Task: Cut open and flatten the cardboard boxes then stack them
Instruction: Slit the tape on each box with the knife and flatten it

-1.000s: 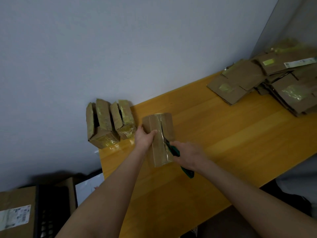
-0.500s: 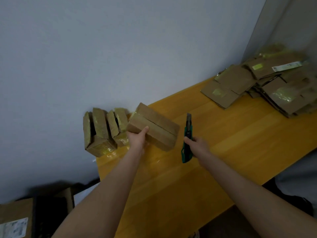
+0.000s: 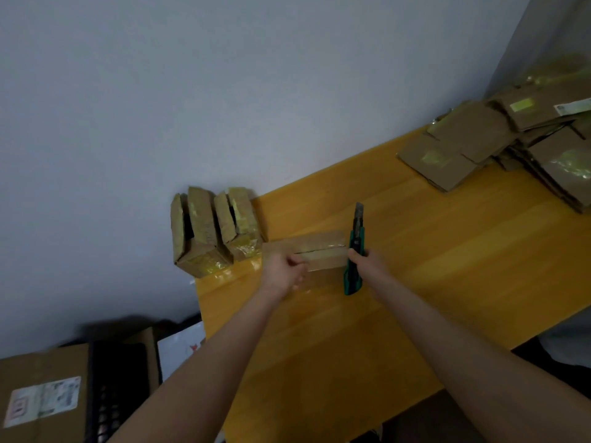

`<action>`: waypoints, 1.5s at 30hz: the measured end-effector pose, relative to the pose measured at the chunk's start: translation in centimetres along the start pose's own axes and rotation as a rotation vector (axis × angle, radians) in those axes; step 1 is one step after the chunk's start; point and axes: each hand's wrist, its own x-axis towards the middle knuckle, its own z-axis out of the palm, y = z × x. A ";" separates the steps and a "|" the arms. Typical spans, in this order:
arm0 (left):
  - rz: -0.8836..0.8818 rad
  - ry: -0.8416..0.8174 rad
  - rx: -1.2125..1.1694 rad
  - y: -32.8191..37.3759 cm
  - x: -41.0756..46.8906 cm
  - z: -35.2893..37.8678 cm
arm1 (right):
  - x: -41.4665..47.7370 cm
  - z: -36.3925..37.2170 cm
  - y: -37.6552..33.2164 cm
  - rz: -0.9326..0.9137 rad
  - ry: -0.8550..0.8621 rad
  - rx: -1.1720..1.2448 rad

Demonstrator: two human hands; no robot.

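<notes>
Head camera, looking down over two bare forearms reaching across a yellow wooden desk (image 3: 463, 282) set against a plain grey wall (image 3: 224, 91).

A small cardboard box (image 3: 319, 244) lies on the desk between the hands, long side running left to right. A dark slit runs along its top seam, and glossy clear tape shines on it. The left hand (image 3: 281, 273) grips the box at its left end, fingers curled over the near edge. The right hand (image 3: 371, 262) is closed round the handle of a green and black utility knife (image 3: 357, 235), held just at the box's right end. The knife points away from the person, its grey blade (image 3: 359, 209) extended past the box; whether the knife touches the cardboard cannot be told.

At the desk's far left corner, just beside the held box, a taller upright box (image 3: 198, 231) and a shorter upright box (image 3: 240, 222) stand side by side against the wall, each with a dark gap along its top and yellowish tape over it.

Well apart, at the far right of the desk, a loose stack of flattened cardboard (image 3: 473, 135) spreads out, with patches of yellowish tape and a white label on one upper sheet.

Below the desk on the left, blurred, sit a large brown carton (image 3: 41, 401) with a shipping label, a black crate (image 3: 118, 394) and a white sheet (image 3: 179, 346)
</notes>
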 end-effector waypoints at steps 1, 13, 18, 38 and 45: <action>0.142 0.087 0.185 0.6 0.6 -0.2 | 0.2 0.0 0.0 -0.002 0.003 -0.003; 0.317 -0.188 1.043 0.9 5.0 2.8 | 2.1 -1.1 2.4 0.022 -0.024 -0.091; 0.323 -0.062 0.962 1.0 4.6 1.7 | 1.0 -3.2 2.8 -0.124 0.030 -0.232; 0.325 -0.055 0.946 -0.7 4.8 2.2 | -0.2 -6.0 3.8 -0.379 -0.086 -0.787; 0.319 -0.062 0.943 -0.7 5.0 2.1 | -1.7 -6.3 3.7 -0.375 -0.124 -0.920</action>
